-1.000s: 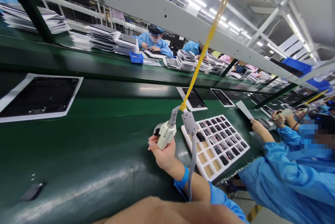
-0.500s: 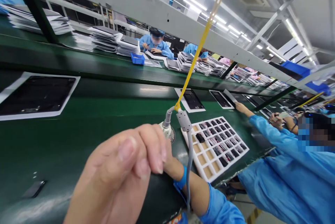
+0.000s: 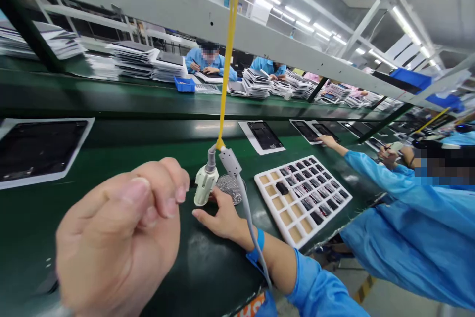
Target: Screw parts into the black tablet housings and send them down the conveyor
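Note:
My left hand is raised close to the camera, its fingers curled in and the thumb pressed against them. Whatever it may hold is hidden. Farther right, my right hand, with a blue band at the wrist, is low over the green bench, thumb and finger apart. It is just behind a pale green electric screwdriver, which hangs upright from a yellow elastic strap; I cannot tell whether they touch. A grey cable runs down past the wrist. Behind the screwdriver lies a round dish of small silvery pieces.
A white divided tray with black parts stands right of the dish. Dark panels on white sheets lie along the bench, including one at left and one mid-bench. A co-worker's hand reaches in from the right. Paper stacks stand beyond.
My left hand has moved left, uncovering my right hand. The view has shifted, and the strap now hangs nearly vertical. The co-worker's tilted panel now lies flat.

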A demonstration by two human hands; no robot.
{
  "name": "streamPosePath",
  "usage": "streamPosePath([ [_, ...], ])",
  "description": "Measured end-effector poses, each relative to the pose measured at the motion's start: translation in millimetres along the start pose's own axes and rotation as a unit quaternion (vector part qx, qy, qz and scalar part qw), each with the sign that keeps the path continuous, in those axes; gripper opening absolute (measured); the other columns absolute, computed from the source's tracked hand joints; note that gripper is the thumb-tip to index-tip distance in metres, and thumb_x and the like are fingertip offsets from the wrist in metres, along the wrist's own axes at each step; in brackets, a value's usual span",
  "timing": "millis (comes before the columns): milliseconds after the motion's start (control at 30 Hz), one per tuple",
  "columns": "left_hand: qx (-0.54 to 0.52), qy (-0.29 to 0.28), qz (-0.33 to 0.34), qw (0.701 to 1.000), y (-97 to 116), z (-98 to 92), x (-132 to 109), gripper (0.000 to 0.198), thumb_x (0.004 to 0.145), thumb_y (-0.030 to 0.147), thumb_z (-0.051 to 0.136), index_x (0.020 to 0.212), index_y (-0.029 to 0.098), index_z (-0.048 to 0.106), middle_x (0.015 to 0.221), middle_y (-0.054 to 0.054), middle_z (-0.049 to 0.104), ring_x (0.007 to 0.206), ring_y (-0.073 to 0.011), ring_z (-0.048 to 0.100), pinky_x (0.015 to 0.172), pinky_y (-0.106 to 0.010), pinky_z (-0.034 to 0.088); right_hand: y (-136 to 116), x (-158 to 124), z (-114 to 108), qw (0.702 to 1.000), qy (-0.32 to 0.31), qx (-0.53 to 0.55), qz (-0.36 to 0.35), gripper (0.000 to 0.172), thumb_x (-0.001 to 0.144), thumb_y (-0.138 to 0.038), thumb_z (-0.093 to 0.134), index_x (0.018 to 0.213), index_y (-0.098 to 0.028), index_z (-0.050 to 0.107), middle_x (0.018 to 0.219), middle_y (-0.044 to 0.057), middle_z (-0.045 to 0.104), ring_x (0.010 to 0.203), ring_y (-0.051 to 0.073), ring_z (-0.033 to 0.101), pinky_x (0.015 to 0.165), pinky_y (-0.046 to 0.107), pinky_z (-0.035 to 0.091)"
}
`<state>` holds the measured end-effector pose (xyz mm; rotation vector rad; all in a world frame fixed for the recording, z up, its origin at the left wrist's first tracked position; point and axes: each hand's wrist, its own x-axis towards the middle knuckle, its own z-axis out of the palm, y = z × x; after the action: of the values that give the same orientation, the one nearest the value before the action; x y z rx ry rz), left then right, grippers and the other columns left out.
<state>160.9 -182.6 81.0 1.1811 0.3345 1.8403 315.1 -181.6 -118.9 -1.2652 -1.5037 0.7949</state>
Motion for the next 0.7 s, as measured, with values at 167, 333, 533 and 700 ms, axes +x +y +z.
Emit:
streamPosePath([
  [167,0.145,-0.004,0.095,0.985,-29,0.6,7,0.012,0.091,0.016,0.082,0.089,0.022,0.071,0.1,-0.004,0.075,0.094,-0.0208,0.073,0.082,-0.033,0.06,12,-7,5,1.0,0.015,0.025,-0.005,0.056,0.093,-0.052,0.083,0.138,-0.025,0.067,0.132,0.012,0.078,0.116,0.028,0.077,0.109,0.049,0.065],
  [333,0.265,-0.129,-0.043,0.955,-61,-6.8,4,0.052,0.088,0.025,0.084,0.138,0.025,0.07,0.135,-0.012,0.076,0.117,-0.0264,0.076,0.099,-0.039,0.062,16,-9,10,0.998,0.01,0.057,-0.019,0.055,0.093,-0.054,0.084,0.135,-0.021,0.07,0.133,0.016,0.079,0.117,0.03,0.076,0.105,0.048,0.066],
  [533,0.284,-0.159,-0.18,0.928,-68,-7.0,-7,0.032,0.1,0.047,0.07,0.112,0.019,0.077,0.075,0.0,0.067,0.064,-0.016,0.06,0.06,-0.025,0.049,8,-4,19,0.996,-0.038,0.072,-0.027,0.052,0.091,-0.062,0.083,0.121,-0.021,0.075,0.108,0.008,0.081,0.099,0.025,0.073,0.092,0.038,0.065],
  [700,0.292,-0.11,-0.186,0.932,-75,-2.7,-7,0.056,0.09,0.075,0.075,0.088,0.018,0.073,0.06,0.001,0.056,0.056,-0.0175,0.052,0.054,-0.028,0.045,7,11,20,0.994,-0.071,0.083,-0.017,0.059,0.073,-0.072,0.094,0.098,-0.022,0.075,0.083,0.0,0.07,0.082,0.02,0.066,0.072,0.029,0.057],
])
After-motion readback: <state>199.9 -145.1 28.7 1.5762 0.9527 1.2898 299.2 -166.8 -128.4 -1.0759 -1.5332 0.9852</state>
